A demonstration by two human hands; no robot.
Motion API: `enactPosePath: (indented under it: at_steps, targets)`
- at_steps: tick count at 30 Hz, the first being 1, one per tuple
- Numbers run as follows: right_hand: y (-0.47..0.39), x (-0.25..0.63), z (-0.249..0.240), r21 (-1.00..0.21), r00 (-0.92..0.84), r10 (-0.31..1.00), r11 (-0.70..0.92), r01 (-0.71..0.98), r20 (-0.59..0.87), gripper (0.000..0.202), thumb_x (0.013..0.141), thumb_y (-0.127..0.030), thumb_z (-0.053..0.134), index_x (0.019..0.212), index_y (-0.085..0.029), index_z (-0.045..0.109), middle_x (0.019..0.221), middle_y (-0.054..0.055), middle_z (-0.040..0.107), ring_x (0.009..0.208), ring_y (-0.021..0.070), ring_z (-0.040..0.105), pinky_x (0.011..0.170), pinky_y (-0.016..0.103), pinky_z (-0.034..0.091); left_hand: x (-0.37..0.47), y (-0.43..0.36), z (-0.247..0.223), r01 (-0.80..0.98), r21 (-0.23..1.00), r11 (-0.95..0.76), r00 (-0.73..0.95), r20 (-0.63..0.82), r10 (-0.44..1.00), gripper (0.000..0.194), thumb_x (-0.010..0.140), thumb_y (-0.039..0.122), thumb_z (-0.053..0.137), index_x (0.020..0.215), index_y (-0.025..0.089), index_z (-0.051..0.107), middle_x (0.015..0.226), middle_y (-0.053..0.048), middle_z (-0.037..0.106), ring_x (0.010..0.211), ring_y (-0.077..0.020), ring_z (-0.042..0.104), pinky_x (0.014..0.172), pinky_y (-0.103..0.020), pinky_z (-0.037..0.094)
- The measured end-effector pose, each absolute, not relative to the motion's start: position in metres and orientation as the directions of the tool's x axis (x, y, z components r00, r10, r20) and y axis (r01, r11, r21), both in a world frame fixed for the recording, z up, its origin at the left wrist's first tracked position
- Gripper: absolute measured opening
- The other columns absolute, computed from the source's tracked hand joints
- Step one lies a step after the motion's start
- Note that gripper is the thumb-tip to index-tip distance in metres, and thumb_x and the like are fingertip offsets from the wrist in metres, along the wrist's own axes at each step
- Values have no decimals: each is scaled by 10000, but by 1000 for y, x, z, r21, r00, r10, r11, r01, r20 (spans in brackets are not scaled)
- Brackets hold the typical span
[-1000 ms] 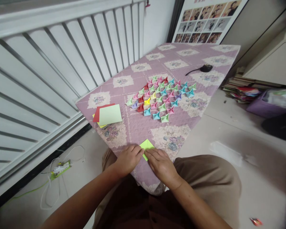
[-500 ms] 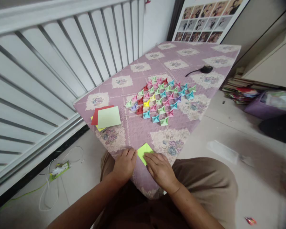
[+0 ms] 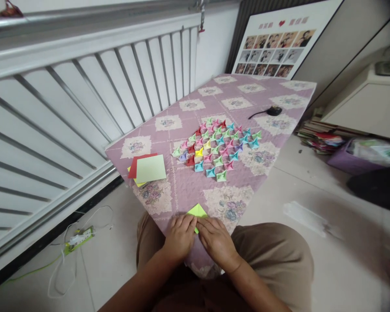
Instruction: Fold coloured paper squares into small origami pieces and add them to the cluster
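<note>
1. Two hands are together at the near edge of the table (image 3: pixel 182 173), which has a mauve cloth with flower squares.
2. The left hand (image 3: pixel 180 237) lies flat on a yellow-green paper (image 3: pixel 197 211), fingers stretched and close together, pressing down on the left part of it. It does not grip the paper.
3. The right hand (image 3: pixel 216 239) is also flat, fingers nearly straight, and the fingertips press on the right part of the same paper. The two hands touch each other in the middle.
4. The paper lies on the cloth at the near corner of the table. Only one pointed corner shows beyond the fingers; the rest is hidden under the hands.
5. Further on the table, on the left, there is a small stack of paper sheets (image 3: pixel 148 168): pale green on top, red and yellow under it.
6. In the middle of the table many small folded pieces (image 3: pixel 217 145) in many colours lie in rows close together.
7. A black object with a cord (image 3: pixel 273 111) lies near the far right edge.
</note>
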State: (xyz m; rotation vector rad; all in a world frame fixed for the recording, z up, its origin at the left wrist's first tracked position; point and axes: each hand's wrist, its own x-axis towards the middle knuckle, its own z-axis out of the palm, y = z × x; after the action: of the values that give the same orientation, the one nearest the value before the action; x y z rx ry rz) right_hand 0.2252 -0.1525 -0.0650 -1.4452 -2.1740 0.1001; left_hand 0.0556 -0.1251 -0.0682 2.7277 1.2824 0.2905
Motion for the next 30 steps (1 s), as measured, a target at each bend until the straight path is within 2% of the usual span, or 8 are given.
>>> enactPosePath:
  at_steps: [5, 9, 15, 19, 20, 24, 27, 30]
  targets:
    - [-161, 234, -65, -320, -306, 876, 431, 844, 373, 329, 934, -190, 444, 1228, -245, 582, 1222, 28, 643, 1136, 202, 556, 1010, 410, 311, 46, -130, -65, 710, 195, -676, 676, 78, 733, 587, 876, 477, 514, 1387, 204, 423, 1416, -94, 457, 1284, -275, 392, 1073, -454, 279]
    - [-169, 244, -66, -328, -287, 885, 412, 850, 368, 328, 938, -198, 428, 1229, -246, 573, 1253, 10, 626, 1166, 198, 548, 1026, 412, 280, 38, -130, -61, 666, 176, -725, 732, 37, 681, 677, 828, 595, 527, 1408, 274, 392, 1482, -101, 363, 1337, -293, 328, 1079, -472, 248]
    - [-173, 249, -66, -347, -226, 906, 354, 869, 357, 312, 916, -179, 452, 1183, -254, 595, 1190, 19, 660, 1135, 212, 564, 1006, 431, 301, 37, -130, -59, 661, 217, -718, 726, 56, 686, 604, 856, 568, 492, 1396, 308, 410, 1475, -105, 369, 1341, -292, 327, 1080, -480, 226]
    - [-154, 251, -65, -470, -73, 951, 215, 856, 302, 195, 923, -271, 480, 1009, -218, 647, 976, 51, 700, 914, 200, 615, 841, 360, 419, 38, -130, -57, 664, 239, -708, 718, 61, 694, 589, 854, 559, 489, 1384, 309, 427, 1465, -105, 383, 1335, -293, 338, 1078, -485, 228]
    - [-148, 250, -65, -490, -29, 957, 175, 854, 290, 202, 920, -292, 486, 1016, -209, 643, 948, 57, 695, 881, 201, 611, 807, 349, 429, 38, -129, -57, 665, 242, -707, 716, 63, 695, 589, 852, 556, 493, 1383, 310, 428, 1466, -104, 382, 1336, -293, 337, 1078, -486, 229]
    - [-124, 239, -60, -425, 68, 973, 33, 905, 220, 332, 853, -370, 583, 1150, -225, 612, 1074, 79, 646, 969, 261, 563, 807, 389, 405, 37, -129, -57, 661, 258, -704, 716, 62, 695, 590, 846, 554, 502, 1377, 305, 436, 1467, -105, 380, 1341, -294, 328, 1085, -490, 219]
    - [-117, 229, -55, -385, 108, 981, -39, 922, 159, 327, 810, -377, 628, 1114, -255, 639, 1079, 70, 627, 958, 270, 541, 781, 391, 381, 36, -130, -57, 661, 269, -700, 715, 54, 697, 596, 845, 552, 508, 1382, 305, 429, 1469, -105, 376, 1347, -294, 318, 1091, -497, 209]
    - [-115, 226, -54, -422, 142, 981, -74, 904, 132, 256, 795, -341, 633, 1039, -273, 668, 1065, 56, 624, 953, 261, 535, 778, 388, 364, 36, -130, -57, 666, 275, -693, 709, 53, 703, 592, 845, 531, 517, 1385, 308, 423, 1477, -102, 365, 1356, -291, 305, 1098, -497, 202]
